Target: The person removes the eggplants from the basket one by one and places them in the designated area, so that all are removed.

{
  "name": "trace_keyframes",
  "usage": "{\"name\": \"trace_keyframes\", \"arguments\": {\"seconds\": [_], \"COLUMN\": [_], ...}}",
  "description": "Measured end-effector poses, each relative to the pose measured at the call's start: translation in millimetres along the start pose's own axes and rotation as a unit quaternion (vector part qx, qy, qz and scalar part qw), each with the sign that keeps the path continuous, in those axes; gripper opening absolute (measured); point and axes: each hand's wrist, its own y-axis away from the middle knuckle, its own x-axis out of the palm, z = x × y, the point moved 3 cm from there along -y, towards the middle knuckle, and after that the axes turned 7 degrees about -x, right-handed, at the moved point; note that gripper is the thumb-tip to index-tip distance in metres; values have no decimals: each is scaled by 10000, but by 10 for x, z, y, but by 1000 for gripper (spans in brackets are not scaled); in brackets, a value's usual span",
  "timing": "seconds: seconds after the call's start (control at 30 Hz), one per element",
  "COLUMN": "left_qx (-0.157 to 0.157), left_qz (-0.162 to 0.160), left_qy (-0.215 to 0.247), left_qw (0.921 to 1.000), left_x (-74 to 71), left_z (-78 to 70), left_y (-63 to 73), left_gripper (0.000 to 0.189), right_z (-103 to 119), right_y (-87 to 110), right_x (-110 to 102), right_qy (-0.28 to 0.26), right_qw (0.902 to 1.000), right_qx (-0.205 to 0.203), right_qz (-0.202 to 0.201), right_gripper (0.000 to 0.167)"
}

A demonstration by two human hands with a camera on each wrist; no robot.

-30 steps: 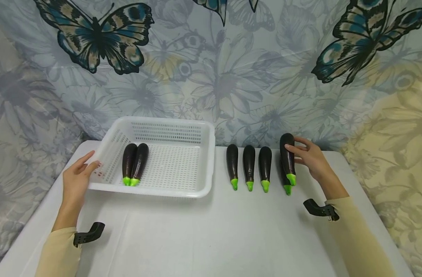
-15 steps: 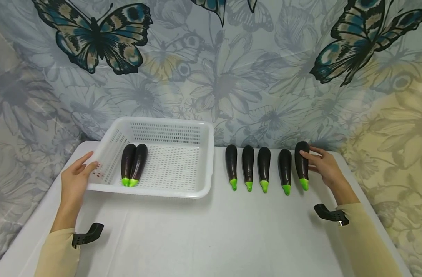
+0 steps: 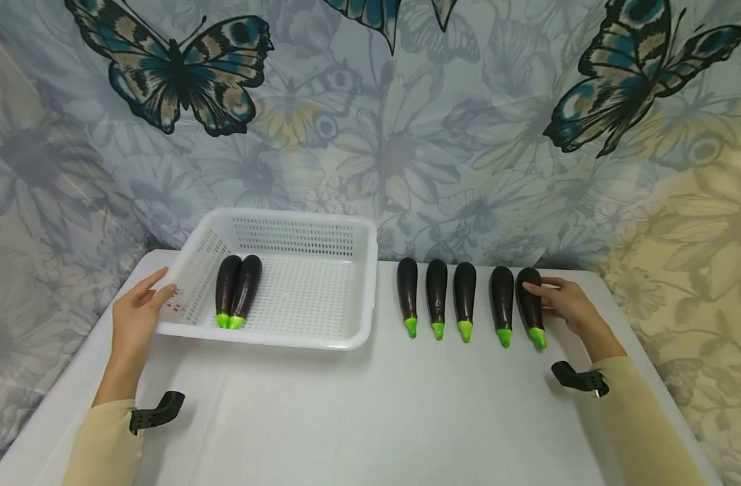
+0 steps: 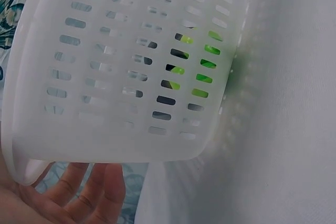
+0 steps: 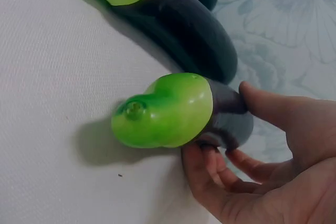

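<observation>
My right hand (image 3: 567,305) pinches the rightmost eggplant (image 3: 531,307), thumb on one side and fingers on the other. In the right wrist view its green stem end (image 5: 168,111) points toward the camera, close over the cloth. Just left of it lies another eggplant (image 3: 501,304). My left hand (image 3: 136,314) holds the left end of a white plastic basket (image 3: 322,339), thumb over the rim. The left wrist view has the fingers (image 4: 107,192) bent beneath that rim. Inside the basket, two eggplants (image 3: 246,290) lie side by side at the left.
Three more eggplants (image 3: 436,297) lie in the row between the basket and the right pair. Everything stands on a white-covered table (image 3: 370,418). Behind it hangs a floral and butterfly-patterned backdrop (image 3: 401,155).
My right hand has carried its eggplant rightward from above another one and lowered it at the row's right end. The left hand and basket have stayed in place.
</observation>
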Motion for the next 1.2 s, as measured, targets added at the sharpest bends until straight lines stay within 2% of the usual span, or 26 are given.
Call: {"name": "trace_keyframes", "arguments": {"seconds": [0.13, 0.23, 0.4, 0.57, 0.77, 0.97, 1.1, 1.2], "left_qx": [15, 63, 140, 96, 113, 145, 177, 215], "left_qz": [113, 145, 27, -101, 147, 102, 16, -22], "left_qy": [-157, -160, -120, -34, 32, 41, 125, 67], "left_qw": [9998, 9997, 9998, 9999, 9998, 9998, 9998, 9997], "left_x": [12, -4, -25, -9, -4, -12, -1, 2], "left_z": [-21, -36, 30, 71, 20, 4, 60, 174], "left_y": [24, 17, -32, -44, -10, 6, -58, -189], "left_gripper": [51, 52, 51, 49, 51, 51, 50, 50], "right_z": [15, 24, 27, 25, 2, -7, -11, -18], "right_y": [41, 51, 50, 65, 94, 101, 104, 104], "right_x": [-15, -13, 7, 25, 31, 39, 32, 32], "right_qy": [-76, -188, -486, -608, -285, 68, 178, 215], "right_qw": [9999, 9998, 9979, 9965, 9977, 9986, 9985, 9985], "right_qx": [105, 18, -95, 55, 317, 285, 212, 173], "right_qz": [52, -102, -426, -577, -529, -434, -478, -471], "right_gripper": [91, 89, 85, 85, 88, 91, 90, 90]}}
